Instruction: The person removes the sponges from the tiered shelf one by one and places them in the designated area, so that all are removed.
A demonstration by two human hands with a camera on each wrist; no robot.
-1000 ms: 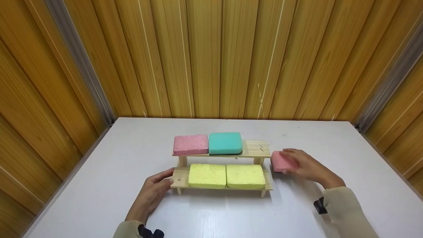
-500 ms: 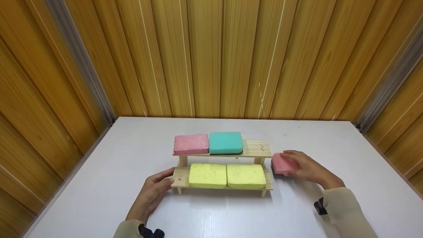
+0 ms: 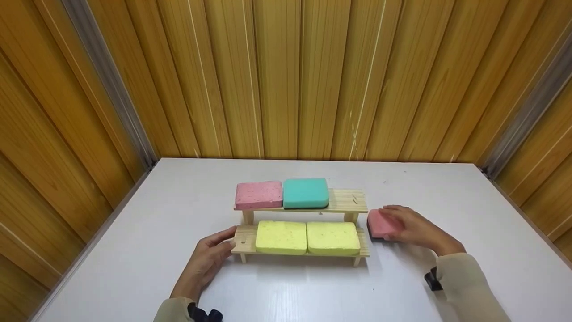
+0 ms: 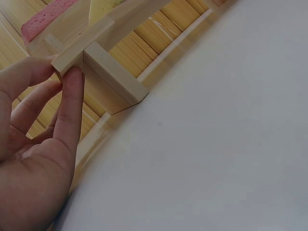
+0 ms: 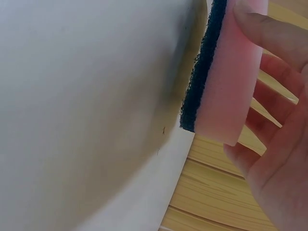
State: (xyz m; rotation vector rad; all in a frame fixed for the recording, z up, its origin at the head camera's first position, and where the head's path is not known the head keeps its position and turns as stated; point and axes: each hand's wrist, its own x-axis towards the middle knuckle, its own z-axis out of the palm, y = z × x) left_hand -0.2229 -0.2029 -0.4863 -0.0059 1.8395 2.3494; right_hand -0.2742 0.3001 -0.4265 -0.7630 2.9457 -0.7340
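A two-step wooden rack (image 3: 347, 200) stands on the table. My left hand (image 3: 208, 259) pinches the left end of its lower step, thumb and fingers at the board's edge (image 4: 83, 45) in the left wrist view. With my right hand (image 3: 418, 230) I hold a pink scouring sponge (image 3: 382, 224) just right of the rack. Its dark scrub layer (image 5: 204, 67) faces the table in the right wrist view, with the thumb on one side and fingers on the other. On the upper step lie a pink sponge (image 3: 259, 195) and a turquoise sponge (image 3: 306, 193); two yellow sponges (image 3: 281, 237) fill most of the lower step.
The white table (image 3: 295, 295) reaches back to a wood-patterned panel wall (image 3: 277, 80). Similar panels rise at left and right, with grey metal posts in the corners. A bare stretch of board shows at the right end of the upper step.
My right hand has shifted slightly toward me with the pink scouring sponge, whose dark layer shows a little more. The left hand and the rack stay in place.
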